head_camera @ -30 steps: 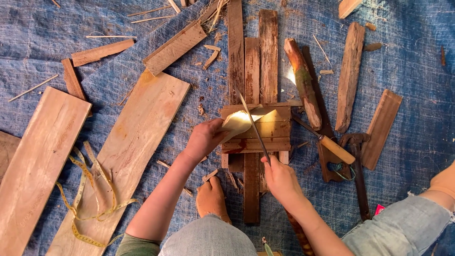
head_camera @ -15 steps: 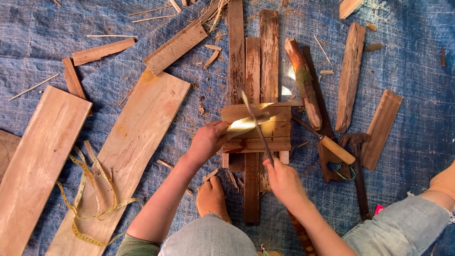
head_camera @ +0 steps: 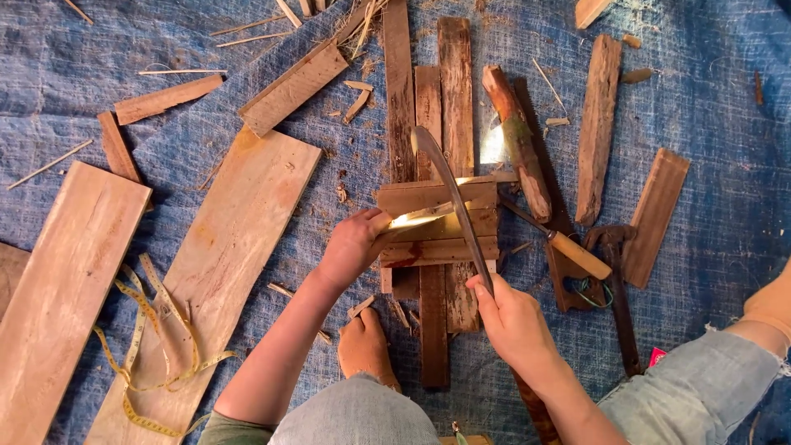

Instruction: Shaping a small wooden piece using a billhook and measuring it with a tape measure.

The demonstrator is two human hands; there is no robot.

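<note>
Two hands busy: left hand (head_camera: 350, 247) grips pale stick (head_camera: 420, 218), right hand (head_camera: 511, 317) clenches knife (head_camera: 453, 206); stick partly shaved, on boards (head_camera: 437, 239) mid-tarp (head_camera: 709, 107).

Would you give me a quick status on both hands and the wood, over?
Left hand steadying pale wood strip on stacked boards. Right hand gripping curved blade, edge on strip. Bare foot near the boards.

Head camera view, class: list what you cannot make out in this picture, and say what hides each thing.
- Handle of the curved blade, head view: covered by the right hand.
- Pale wood strip: its near end is inside the left hand, and glare washes out its surface.
- Long planks: cut off by the left and bottom edges.
- Yellow measuring tape: markings too small to read.
- Claw hammer: its handle end is hard to tell from shadow.
</note>
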